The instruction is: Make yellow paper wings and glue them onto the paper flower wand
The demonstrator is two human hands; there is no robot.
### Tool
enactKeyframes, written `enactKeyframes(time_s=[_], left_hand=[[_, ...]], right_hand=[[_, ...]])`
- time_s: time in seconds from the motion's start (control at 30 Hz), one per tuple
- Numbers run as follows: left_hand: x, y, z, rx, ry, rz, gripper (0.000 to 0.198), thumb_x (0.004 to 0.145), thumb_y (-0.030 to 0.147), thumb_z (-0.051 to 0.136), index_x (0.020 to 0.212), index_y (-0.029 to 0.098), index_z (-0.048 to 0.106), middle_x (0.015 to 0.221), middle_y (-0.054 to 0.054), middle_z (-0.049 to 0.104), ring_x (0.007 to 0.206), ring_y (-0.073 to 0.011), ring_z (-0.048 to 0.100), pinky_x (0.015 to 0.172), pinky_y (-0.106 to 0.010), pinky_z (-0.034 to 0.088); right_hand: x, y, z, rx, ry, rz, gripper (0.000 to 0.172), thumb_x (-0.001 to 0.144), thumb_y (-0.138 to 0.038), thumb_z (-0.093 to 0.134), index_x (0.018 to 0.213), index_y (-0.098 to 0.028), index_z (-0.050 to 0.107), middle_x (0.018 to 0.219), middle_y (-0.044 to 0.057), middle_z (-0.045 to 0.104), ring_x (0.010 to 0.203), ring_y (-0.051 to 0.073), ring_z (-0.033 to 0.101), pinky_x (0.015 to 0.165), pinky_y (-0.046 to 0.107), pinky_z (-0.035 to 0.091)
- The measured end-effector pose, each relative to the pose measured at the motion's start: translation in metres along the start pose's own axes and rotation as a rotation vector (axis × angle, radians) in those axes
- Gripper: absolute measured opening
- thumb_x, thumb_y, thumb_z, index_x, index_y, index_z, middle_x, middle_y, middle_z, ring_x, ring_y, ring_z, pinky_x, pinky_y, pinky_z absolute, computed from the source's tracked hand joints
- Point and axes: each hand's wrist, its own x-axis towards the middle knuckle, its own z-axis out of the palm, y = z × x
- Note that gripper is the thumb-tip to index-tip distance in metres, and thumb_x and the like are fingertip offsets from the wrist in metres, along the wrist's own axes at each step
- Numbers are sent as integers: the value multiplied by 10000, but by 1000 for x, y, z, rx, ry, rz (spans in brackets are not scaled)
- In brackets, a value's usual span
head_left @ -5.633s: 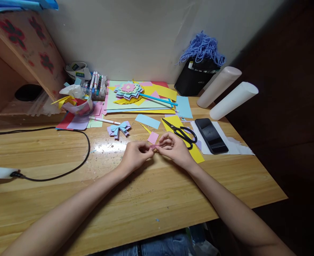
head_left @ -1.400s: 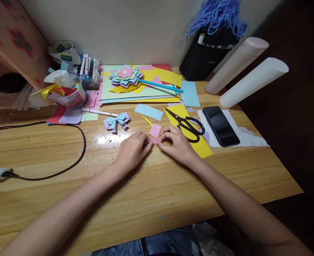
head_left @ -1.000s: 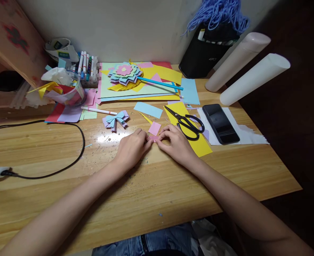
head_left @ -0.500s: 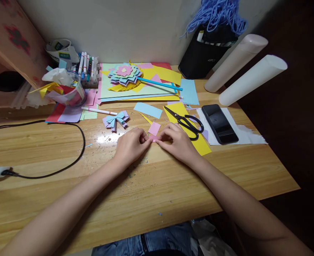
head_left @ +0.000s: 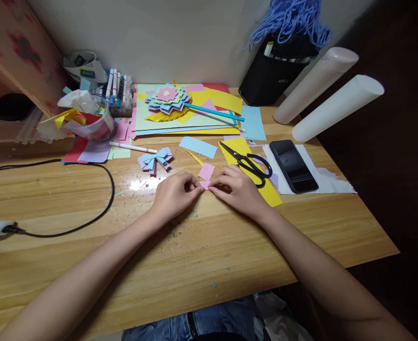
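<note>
Pinched paper (head_left: 205,183) partly behind fingertips (head_left: 197,191); yarn (head_left: 292,22) cropped

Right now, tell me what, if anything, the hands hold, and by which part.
A small pink paper piece, its left edge pinched by the left hand; the right hand is at its right edge, its grip unclear.

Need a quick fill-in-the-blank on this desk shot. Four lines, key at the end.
1. The fingertips of the left hand and the right hand are at a paper piece coloured ____.
2. The scissors lie partly on a sheet coloured ____.
3. In this view, the phone lies to the ____ of the scissors.
4. The flower has a stem coloured ____.

Missing words: pink; yellow; right; blue.
</note>
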Motion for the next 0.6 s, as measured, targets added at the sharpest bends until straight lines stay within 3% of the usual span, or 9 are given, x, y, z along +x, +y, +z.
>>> enactKeyframes(time_s=[0.27,0.43,0.6], left_hand=[[-3,0,4,182,-34,124,213,875,357,477,820,177,578,863,-46,629,719,-161,565,554,-250,335],[-3,4,7,284,-41,113,243,900,359,423,842,169,561,902,-65,623,713,-168,574,526,-253,311],[-2,5,7,341,-54,102,284,914,372,386,846,157,557,912,-80,619,715,-183,585,533,-262,330]], right_hand=[[1,4,1,103,-12,35,35,811,-217,624,785,-218,647,825,28,622,832,187,546,713,315,428],[3,9,5,145,-41,137,77,791,-248,659,741,-202,624,755,7,598,760,163,542,692,298,413],[4,5,6,91,-76,149,105,816,-237,622,730,-195,578,765,18,580,793,175,517,710,305,408]])
